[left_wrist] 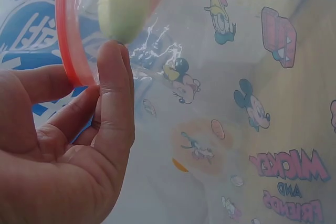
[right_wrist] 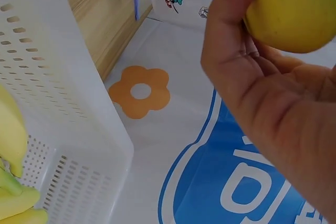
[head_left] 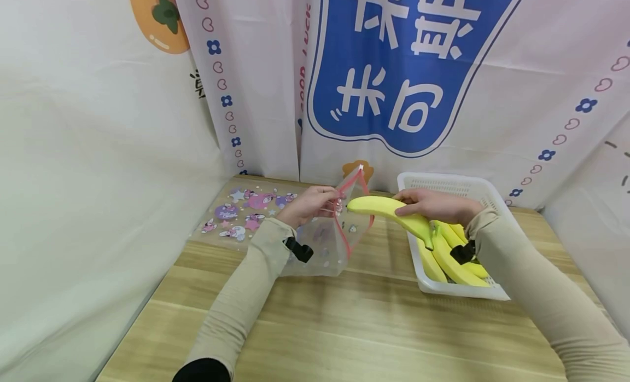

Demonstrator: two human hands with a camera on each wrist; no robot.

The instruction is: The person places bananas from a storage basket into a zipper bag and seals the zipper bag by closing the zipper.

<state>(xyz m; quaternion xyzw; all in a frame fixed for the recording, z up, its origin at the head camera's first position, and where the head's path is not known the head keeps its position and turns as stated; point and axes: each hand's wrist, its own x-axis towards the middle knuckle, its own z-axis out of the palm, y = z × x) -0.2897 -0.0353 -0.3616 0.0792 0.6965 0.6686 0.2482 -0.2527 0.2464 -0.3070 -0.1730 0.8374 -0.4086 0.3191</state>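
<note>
My left hand point(head_left: 311, 204) pinches the red-edged mouth of a clear zip bag point(head_left: 320, 256) printed with cartoon figures. In the left wrist view the thumb and fingers point(left_wrist: 113, 98) hold the red rim point(left_wrist: 65, 35), and the bag's mouth is spread apart. My right hand point(head_left: 430, 204) grips a yellow banana point(head_left: 389, 208) around its middle. The banana's tip point(left_wrist: 123, 22) is at the bag's opening, close to the left fingertips. In the right wrist view the banana point(right_wrist: 294, 11) shows only in part, with the fingers curled about it.
A white plastic basket point(head_left: 418, 272) with several bananas point(head_left: 455, 264) stands on the right under my right forearm. Another printed clear bag point(head_left: 246, 212) lies flat at the back left of the wooden table point(head_left: 315, 333). A printed cloth point(head_left: 266, 86) hangs behind.
</note>
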